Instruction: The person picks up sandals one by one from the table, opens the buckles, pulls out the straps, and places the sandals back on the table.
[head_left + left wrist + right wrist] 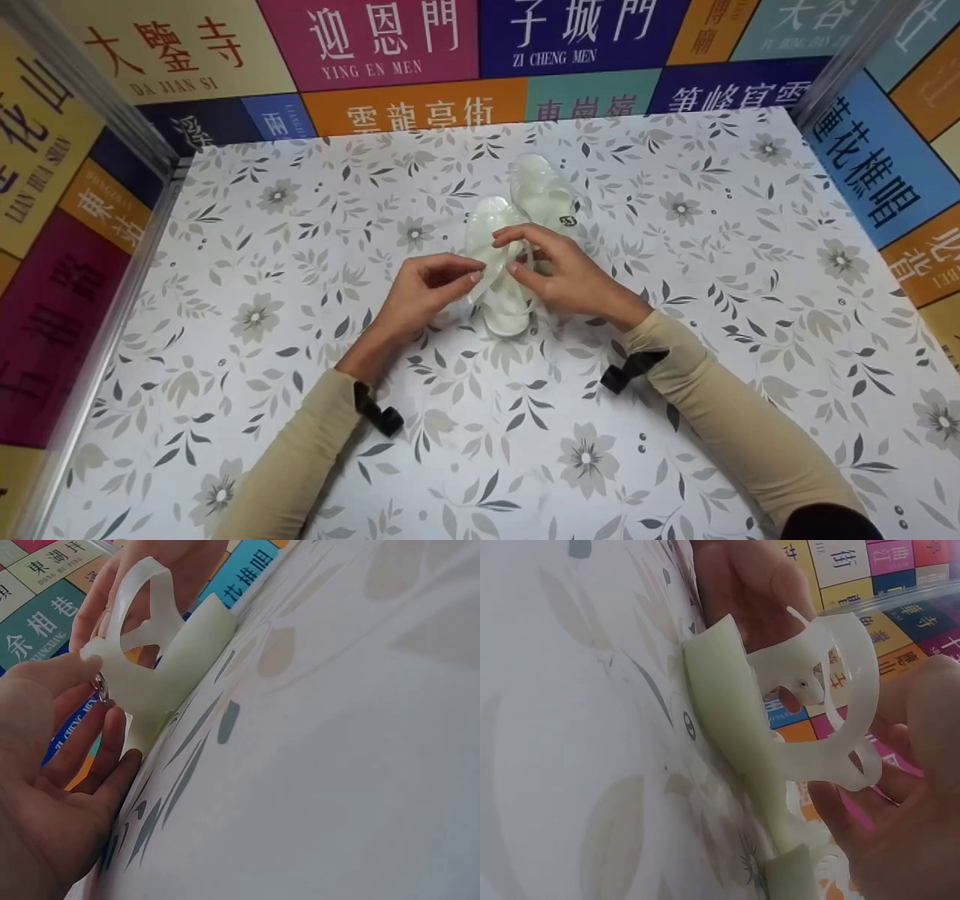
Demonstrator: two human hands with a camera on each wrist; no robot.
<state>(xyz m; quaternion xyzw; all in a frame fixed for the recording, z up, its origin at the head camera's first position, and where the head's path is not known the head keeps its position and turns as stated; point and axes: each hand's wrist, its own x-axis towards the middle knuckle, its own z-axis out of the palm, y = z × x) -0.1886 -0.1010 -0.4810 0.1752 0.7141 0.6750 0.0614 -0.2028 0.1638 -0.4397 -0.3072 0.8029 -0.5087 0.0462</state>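
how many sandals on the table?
2. The near sandal lies mid-table, its strap pinched by the left hand and right hand. The far sandal lies just beyond it, untouched.

From the head view I see both of my arms covered in long, close-fitting beige sleeves, the left sleeve (pixel 300 457) and the right sleeve (pixel 739 424) each ending at the wrist with soft creases along the forearm. A black strap (pixel 379 412) wraps the left wrist, its loose end sticking out, and a matching black strap (pixel 634 369) sits on the right wrist. Near the right elbow, at the frame's bottom edge, a dark patch of fabric (pixel 832 523) shows. My hands are bare, without gloves.
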